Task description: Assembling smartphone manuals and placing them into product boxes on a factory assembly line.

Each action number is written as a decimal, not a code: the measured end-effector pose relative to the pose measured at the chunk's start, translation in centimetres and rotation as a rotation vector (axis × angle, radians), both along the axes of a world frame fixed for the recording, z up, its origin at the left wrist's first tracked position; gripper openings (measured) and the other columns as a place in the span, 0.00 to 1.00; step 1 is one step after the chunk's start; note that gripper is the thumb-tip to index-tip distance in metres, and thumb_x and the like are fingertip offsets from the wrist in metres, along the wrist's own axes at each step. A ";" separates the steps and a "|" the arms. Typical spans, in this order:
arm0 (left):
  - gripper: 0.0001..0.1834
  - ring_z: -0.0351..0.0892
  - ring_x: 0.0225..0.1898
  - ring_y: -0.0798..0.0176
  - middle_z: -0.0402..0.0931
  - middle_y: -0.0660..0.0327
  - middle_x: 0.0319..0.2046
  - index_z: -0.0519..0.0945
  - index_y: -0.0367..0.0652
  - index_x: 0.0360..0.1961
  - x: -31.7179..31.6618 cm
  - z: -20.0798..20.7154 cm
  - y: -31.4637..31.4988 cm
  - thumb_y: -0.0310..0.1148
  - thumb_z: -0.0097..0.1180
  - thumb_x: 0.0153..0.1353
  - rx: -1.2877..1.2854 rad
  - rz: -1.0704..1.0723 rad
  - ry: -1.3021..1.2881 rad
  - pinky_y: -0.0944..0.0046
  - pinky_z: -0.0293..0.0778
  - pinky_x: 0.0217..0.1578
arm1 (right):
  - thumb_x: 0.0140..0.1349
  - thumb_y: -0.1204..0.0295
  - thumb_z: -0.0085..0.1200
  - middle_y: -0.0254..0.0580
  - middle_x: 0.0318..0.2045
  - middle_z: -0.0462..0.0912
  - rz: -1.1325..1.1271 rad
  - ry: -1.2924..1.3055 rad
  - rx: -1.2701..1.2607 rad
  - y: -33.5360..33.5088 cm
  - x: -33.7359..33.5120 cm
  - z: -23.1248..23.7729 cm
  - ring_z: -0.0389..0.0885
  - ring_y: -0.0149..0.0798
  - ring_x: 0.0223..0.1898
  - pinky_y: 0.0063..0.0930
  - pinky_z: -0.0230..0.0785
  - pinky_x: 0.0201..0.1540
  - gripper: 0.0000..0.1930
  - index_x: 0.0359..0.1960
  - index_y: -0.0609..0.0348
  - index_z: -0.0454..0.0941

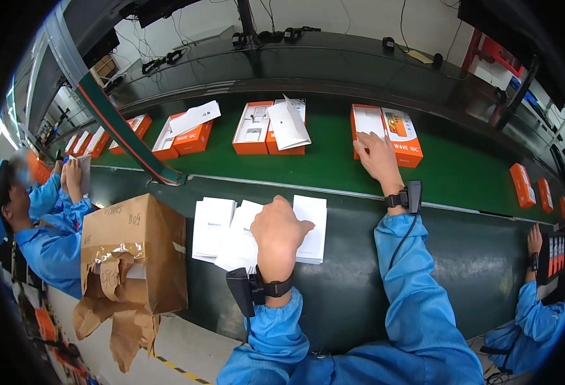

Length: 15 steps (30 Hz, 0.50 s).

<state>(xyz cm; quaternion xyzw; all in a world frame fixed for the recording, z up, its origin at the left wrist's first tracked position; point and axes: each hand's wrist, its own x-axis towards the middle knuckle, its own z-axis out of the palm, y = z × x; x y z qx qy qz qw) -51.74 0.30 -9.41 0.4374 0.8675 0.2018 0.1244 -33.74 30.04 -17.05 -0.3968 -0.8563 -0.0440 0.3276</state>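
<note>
My left hand [274, 232] is over the white printed booklets, fingers curled down and thumb out to the right. Its fingertips are hidden, so what they hold, if anything, does not show. Under and beside it lie a left booklet stack [213, 224], a partly covered middle stack [236, 242] and a right stack [314, 224]. My right hand [377, 157] reaches to the open orange box [366, 119] with a white inside, fingers apart and touching its near part. Against that box's right side sits its orange lid [403, 135], printed with a phone picture.
A torn cardboard carton [160, 250] stands left of the booklets. More orange boxes line the green belt [330, 163], including an open box [253, 125] with a white booklet [289, 126] leaning over its lid. Co-workers in blue sit left [51, 237] and right [531, 330].
</note>
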 end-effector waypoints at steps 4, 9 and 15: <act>0.28 0.96 0.42 0.40 0.94 0.44 0.38 0.92 0.36 0.40 -0.2 0.2 -0.1 0.47 0.90 0.46 -0.046 0.028 -0.033 0.48 0.88 0.44 | 0.83 0.51 0.58 0.60 0.60 0.90 -0.064 -0.044 -0.241 -0.7 -0.9 1.8 0.89 0.62 0.62 0.64 0.69 0.76 0.26 0.66 0.58 0.88; 0.24 0.94 0.49 0.32 0.93 0.38 0.43 0.90 0.33 0.42 -0.1 1.7 0.4 0.40 0.86 0.52 -0.047 -0.041 -0.038 0.42 0.90 0.51 | 0.80 0.55 0.63 0.59 0.55 0.89 0.153 0.306 -0.008 -2.5 -6.9 5.1 0.88 0.65 0.56 0.56 0.81 0.61 0.22 0.63 0.60 0.87; 0.21 0.94 0.45 0.35 0.94 0.45 0.41 0.90 0.36 0.43 -0.8 1.7 0.4 0.40 0.83 0.57 -0.018 0.012 0.096 0.45 0.87 0.51 | 0.69 0.69 0.64 0.66 0.51 0.90 0.102 0.183 -0.107 -2.5 -17.1 7.3 0.92 0.68 0.50 0.58 0.87 0.52 0.22 0.65 0.51 0.87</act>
